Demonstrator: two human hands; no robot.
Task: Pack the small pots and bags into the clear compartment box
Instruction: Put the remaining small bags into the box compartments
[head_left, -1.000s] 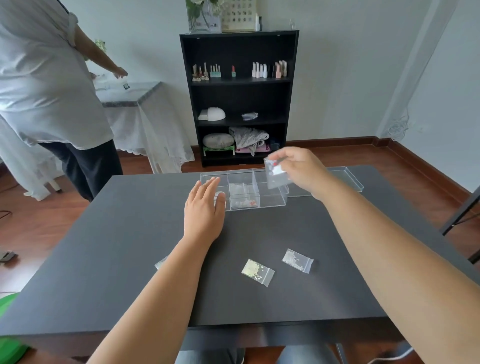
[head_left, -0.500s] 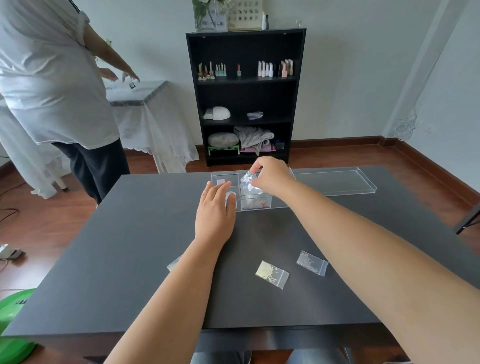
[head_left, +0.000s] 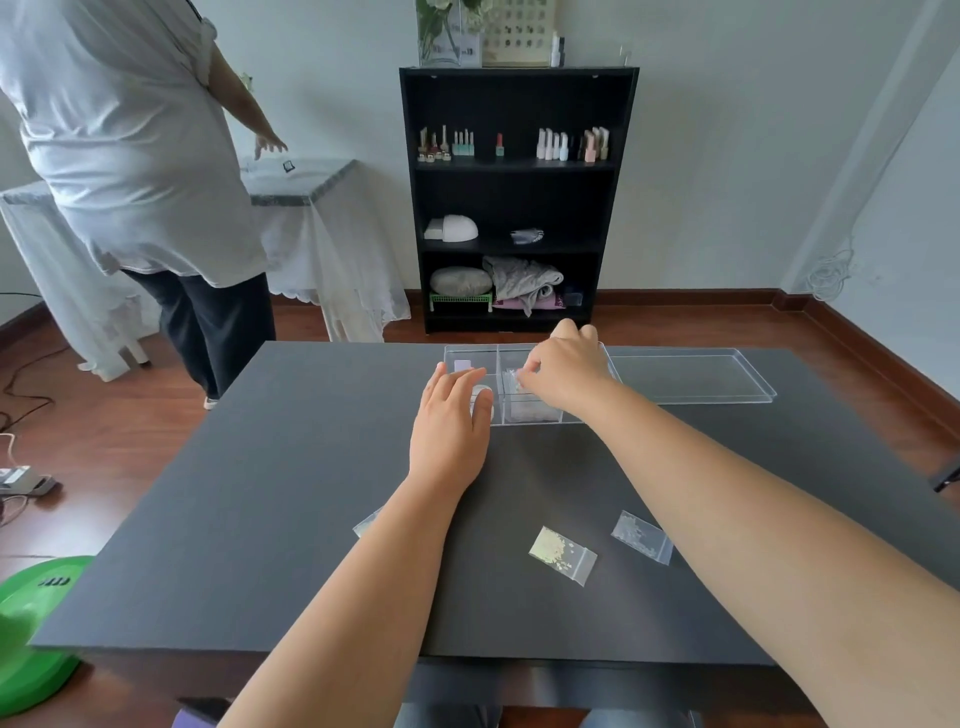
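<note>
Two small clear plastic bags (head_left: 562, 555) (head_left: 642, 537) lay loose on the dark grey table (head_left: 291, 519); a third peeked out beneath the left forearm. Right hand (head_left: 566, 371) pinched one bag (head_left: 511, 378) inside the clear compartment box (head_left: 530, 410); left hand (head_left: 451, 422) rested flat, fingers together, against it. Wood floor.

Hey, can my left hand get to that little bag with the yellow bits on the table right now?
Probably yes. The left hand rests flat by the compartment box, holding nothing, and the bag of yellow bits lies in the open on the table, nothing covering it.
</note>
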